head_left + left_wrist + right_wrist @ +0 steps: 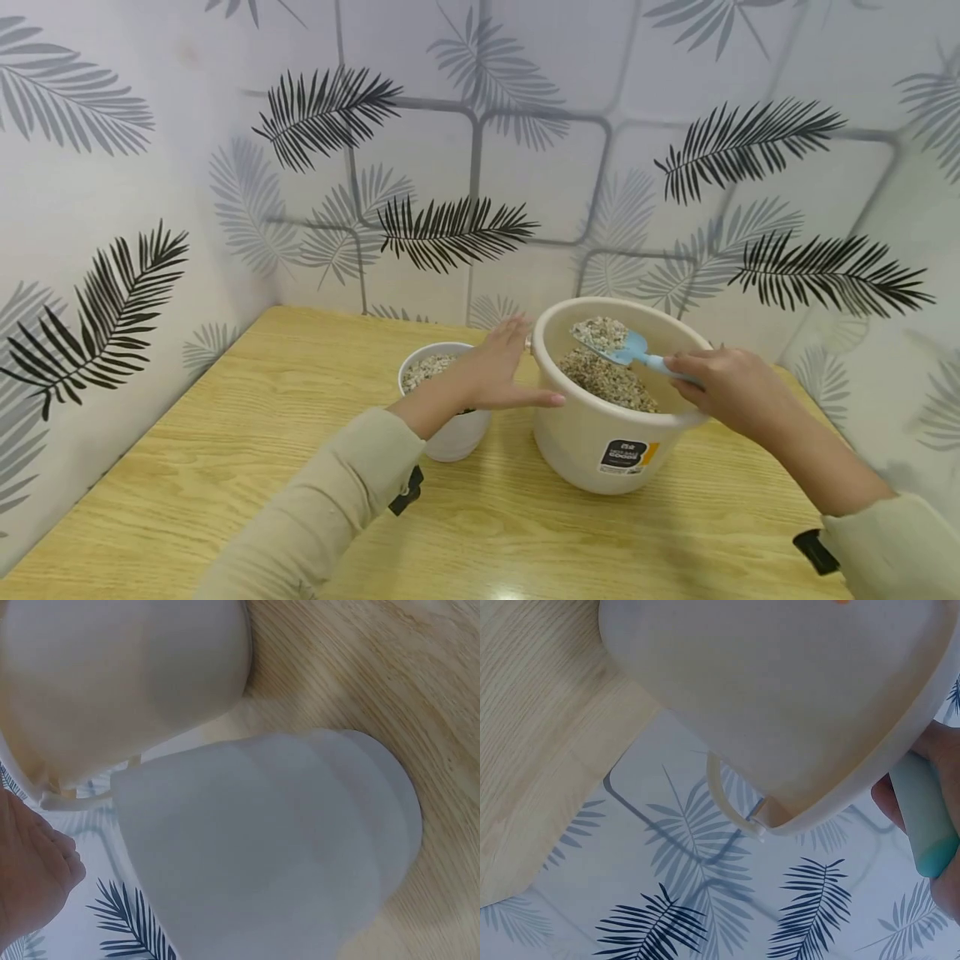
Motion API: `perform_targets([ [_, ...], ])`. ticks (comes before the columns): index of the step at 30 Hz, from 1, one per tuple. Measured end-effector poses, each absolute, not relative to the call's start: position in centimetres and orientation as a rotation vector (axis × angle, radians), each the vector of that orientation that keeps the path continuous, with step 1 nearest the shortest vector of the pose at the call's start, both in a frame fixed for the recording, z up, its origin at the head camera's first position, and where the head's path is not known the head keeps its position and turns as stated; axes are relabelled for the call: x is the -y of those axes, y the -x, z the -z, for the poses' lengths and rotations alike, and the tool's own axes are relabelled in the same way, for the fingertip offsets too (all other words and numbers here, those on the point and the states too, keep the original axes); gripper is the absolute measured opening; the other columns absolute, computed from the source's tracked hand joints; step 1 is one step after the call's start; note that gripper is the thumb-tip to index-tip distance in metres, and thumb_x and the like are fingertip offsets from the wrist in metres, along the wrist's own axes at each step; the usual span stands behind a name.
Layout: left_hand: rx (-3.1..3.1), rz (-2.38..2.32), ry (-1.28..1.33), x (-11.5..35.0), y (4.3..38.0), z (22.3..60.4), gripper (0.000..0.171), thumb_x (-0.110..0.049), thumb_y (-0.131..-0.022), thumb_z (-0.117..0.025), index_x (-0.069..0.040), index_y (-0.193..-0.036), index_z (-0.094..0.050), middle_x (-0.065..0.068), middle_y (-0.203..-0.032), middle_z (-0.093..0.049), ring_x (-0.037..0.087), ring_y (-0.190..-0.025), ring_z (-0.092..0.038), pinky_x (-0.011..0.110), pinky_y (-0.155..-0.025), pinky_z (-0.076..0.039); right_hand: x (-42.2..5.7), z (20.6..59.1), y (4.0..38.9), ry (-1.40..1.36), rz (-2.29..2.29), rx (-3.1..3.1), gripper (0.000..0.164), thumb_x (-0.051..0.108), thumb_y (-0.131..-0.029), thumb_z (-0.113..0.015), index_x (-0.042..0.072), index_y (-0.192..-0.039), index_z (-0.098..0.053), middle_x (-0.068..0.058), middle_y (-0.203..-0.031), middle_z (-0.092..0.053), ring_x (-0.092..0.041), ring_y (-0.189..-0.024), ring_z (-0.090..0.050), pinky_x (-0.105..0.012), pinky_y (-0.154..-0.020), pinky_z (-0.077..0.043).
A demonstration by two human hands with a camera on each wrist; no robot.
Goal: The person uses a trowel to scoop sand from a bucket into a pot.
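My right hand (738, 392) grips the handle of a light blue shovel (634, 347). A heap of pale gravel (602, 332) lies on its blade, which is over the inside of a cream bucket (566, 446). More gravel (607, 379) partly fills that bucket. My left hand (491, 371) has its fingers extended and thumb spread, right at the bucket's left rim. Beneath the left wrist stands a white pot (453, 437) with gravel (423, 371) in it, partly hidden by the forearm. In the right wrist view, the handle end (922, 817) pokes out of the right hand.
Bucket and pot stand side by side on a wood-grain table (300, 375). A wall covering (420, 167) with leaf prints rises behind and along both sides. The bucket's carrying handle (724, 799) hangs on its side in the right wrist view.
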State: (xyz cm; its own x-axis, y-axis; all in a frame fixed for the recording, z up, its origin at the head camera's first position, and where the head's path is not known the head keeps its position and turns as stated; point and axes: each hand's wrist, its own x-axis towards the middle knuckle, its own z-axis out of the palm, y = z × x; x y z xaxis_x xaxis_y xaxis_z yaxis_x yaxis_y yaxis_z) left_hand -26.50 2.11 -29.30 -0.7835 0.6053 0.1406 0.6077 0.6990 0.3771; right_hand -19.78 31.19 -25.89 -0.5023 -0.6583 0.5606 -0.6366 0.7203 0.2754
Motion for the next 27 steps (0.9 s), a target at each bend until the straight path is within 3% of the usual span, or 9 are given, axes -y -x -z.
perform_targets([
  [2, 2.911, 0.637, 1.01, -1.7, 26.6, 29.4, 0.112, -0.067, -0.075, -0.06, -0.008, -0.15, -0.001, 0.01, -0.157, -0.002, 0.024, -0.146, -0.001, 0.041, -0.118, -0.01, -31.2, 25.9, 19.8, -1.002, 0.04, 2.234, 0.038, 0.031, -0.095, -0.051, 0.001, -0.088, -0.072, -0.007, -0.073, -0.069, -0.014, -0.047, -0.051, -0.029, -0.044, -0.044],
  [5, 2.936, 0.611, 1.002, -1.0, 26.6, 29.5, 0.113, -0.068, -0.076, -0.058, -0.006, -0.149, 0.002, 0.012, -0.157, 0.001, 0.025, -0.145, 0.0, 0.041, -0.118, -0.011, -31.2, 25.9, 19.6, -1.024, 0.034, 2.188, 0.073, 0.047, -0.097, -0.017, 0.001, -0.087, -0.072, -0.006, -0.071, -0.068, -0.013, -0.047, -0.051, -0.028, -0.043, -0.044],
  [13, 2.975, 0.535, 0.994, 0.7, 26.3, 29.8, 0.11, -0.066, -0.079, -0.056, -0.001, -0.148, 0.0, 0.015, -0.156, 0.003, 0.027, -0.145, 0.001, 0.04, -0.119, -0.01, -30.9, 25.9, 18.6, -0.991, 0.066, 2.169, 0.074, 0.049, -0.097, -0.015, 0.005, -0.087, -0.073, -0.002, -0.071, -0.067, -0.011, -0.047, -0.05, -0.026, -0.041, -0.044],
  [27, 2.992, 0.462, 0.912, 3.3, 26.5, 30.7, 0.114, -0.069, -0.076, -0.056, 0.003, -0.147, -0.004, 0.019, -0.156, -0.002, 0.032, -0.145, -0.003, 0.044, -0.118, -0.013, -30.6, 26.0, 18.0, -1.004, 0.057, 2.08, 0.07, 0.047, -0.098, -0.019, 0.005, -0.085, -0.074, -0.006, -0.074, -0.07, -0.02, -0.053, -0.06, -0.032, -0.045, -0.048],
])
